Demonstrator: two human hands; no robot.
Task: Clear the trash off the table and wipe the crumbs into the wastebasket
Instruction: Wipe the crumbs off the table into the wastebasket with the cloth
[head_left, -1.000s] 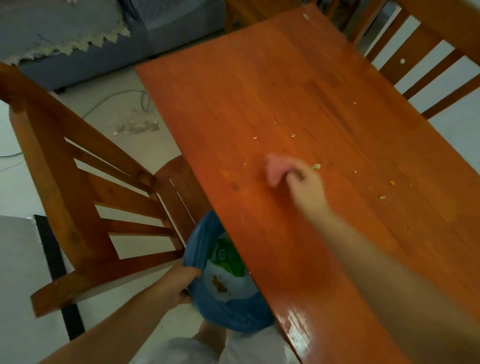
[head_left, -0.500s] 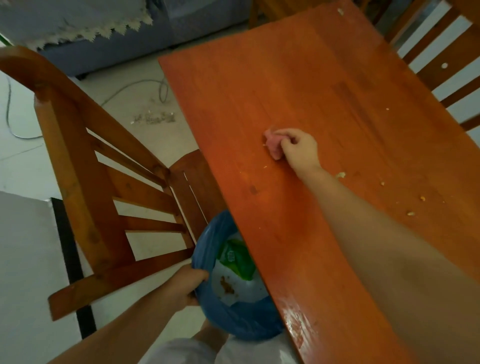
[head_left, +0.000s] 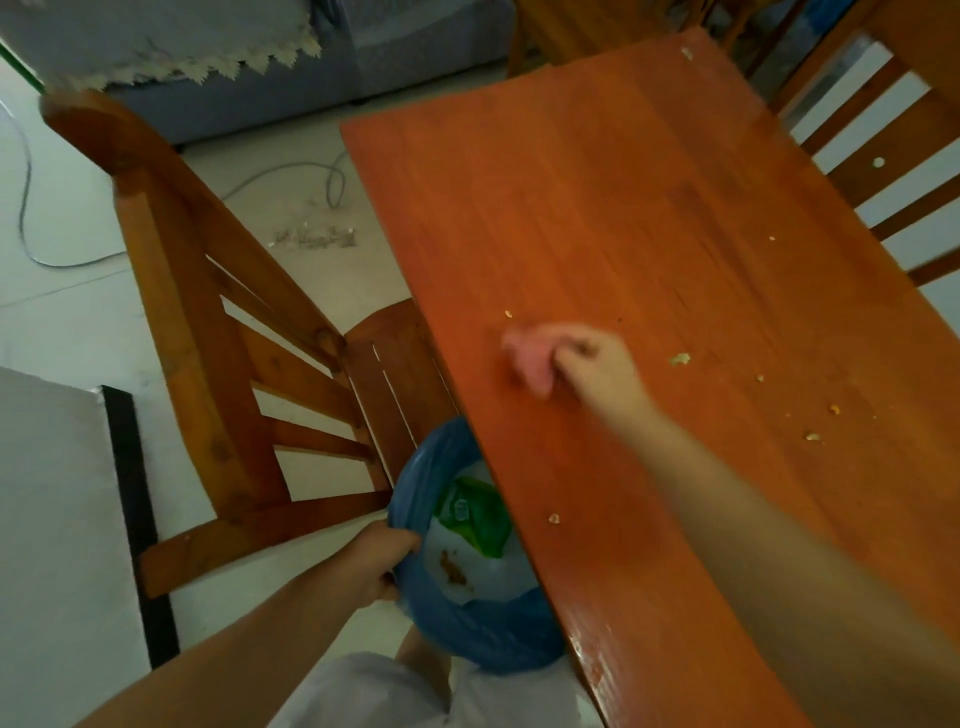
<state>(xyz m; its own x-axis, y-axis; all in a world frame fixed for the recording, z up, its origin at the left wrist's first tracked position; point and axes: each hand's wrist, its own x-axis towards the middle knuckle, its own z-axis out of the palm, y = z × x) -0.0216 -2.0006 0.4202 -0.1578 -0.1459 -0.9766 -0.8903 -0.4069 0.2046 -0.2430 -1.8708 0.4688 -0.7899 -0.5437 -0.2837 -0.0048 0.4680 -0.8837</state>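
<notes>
Since half a second ago the right hand (head_left: 592, 371) has slid its pink cloth (head_left: 530, 358) from mid-bench down toward the centre of the frame, nearer the bench's (head_left: 597, 208) left edge; hand and cloth are motion-blurred. The fingers are curled tightly around the bunched cloth, which is pressed on the wood.

At lower centre the left hand (head_left: 379, 564) is closed on the rim of the blue-lined wastebasket (head_left: 467, 623), holding it below the bench edge, partly tucked under the overhang. A green wrapper (head_left: 475, 514) and brown bits lie inside, so the larger trash appears to be already binned and the crumb wiping is in hand.

Crumbs are scattered: one (head_left: 508, 314) just above the cloth, one (head_left: 554, 517) near the edge at lower centre, a larger one (head_left: 679, 358) just right of the hand, and a loose cluster (head_left: 813, 436) further right.

The main risk is aim. Much of the basket's mouth is hidden under the bench, so crumbs pushed off the edge anywhere above the open crescent of liner would probably drop to the floor or onto the chair seat (head_left: 395, 364) beside it. A fast stroke could also flick light crumbs past the basket, and the small wad may ride over some of them. The right-hand cluster lies behind the forearm and could be missed unless the cloth goes there too.
</notes>
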